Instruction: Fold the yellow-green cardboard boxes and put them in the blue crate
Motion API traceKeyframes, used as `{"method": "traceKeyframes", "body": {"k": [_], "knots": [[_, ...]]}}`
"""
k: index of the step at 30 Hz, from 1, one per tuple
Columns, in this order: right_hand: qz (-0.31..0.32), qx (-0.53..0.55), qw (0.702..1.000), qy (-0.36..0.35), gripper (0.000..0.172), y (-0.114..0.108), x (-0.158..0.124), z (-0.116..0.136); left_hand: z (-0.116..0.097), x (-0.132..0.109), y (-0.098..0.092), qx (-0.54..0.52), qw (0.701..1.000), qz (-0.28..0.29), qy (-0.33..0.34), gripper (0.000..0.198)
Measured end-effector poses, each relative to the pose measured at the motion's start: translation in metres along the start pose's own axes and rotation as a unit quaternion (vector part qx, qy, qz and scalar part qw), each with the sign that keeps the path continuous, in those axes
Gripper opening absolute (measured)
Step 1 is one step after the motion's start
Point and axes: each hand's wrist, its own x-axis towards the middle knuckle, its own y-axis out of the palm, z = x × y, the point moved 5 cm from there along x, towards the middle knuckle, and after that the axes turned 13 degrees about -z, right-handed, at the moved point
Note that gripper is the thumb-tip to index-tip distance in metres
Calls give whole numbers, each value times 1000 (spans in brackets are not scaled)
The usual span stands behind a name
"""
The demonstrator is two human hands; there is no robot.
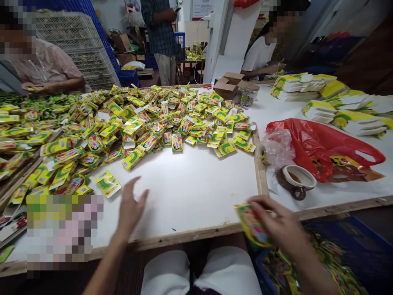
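Note:
My left hand (132, 205) hovers over the white tabletop (190, 192), thumb and fingers apart, with nothing in it. Just left of it lies a small flat yellow-green box (107, 183), apart from the others. My right hand (276, 221) pinches a small yellow-green packet (253, 225) with a red and pink print. That packet is slightly blurred and hangs over the table's front edge. A large heap of small yellow-green boxes (153, 119) spreads across the far and left side of the table, some with white flaps raised.
A blue crate (264, 266) of packets stands below the table at right. On the right side are a brown mug (296, 180), a red plastic bag (307, 139), flattened cartons (307, 84) and an open cardboard box (227, 85). Several other people are around the table and behind it.

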Motion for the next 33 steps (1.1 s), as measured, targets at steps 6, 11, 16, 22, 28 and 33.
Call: {"method": "traceKeyframes", "body": {"k": [6,11,16,22,28,33], "knots": [[-45,-150,987,-35,27,-87,0,-35,88,52,-49,352,935,50,-7,31],[5,42,998,-50,17,14,-18,26,9,29,-37,194,976,3,95,23],[113,215,969,-53,19,111,-38,70,-77,-30,15,-95,971,191,109,20],[129,303,944,29,21,136,-40,50,-78,-65,37,-296,936,144,-124,27],[164,241,956,-28,9,136,-23,48,-73,-76,49,-337,900,223,-165,15],[102,247,963,-32,10,137,-13,51,-76,-66,53,-389,886,167,-189,17]]}}
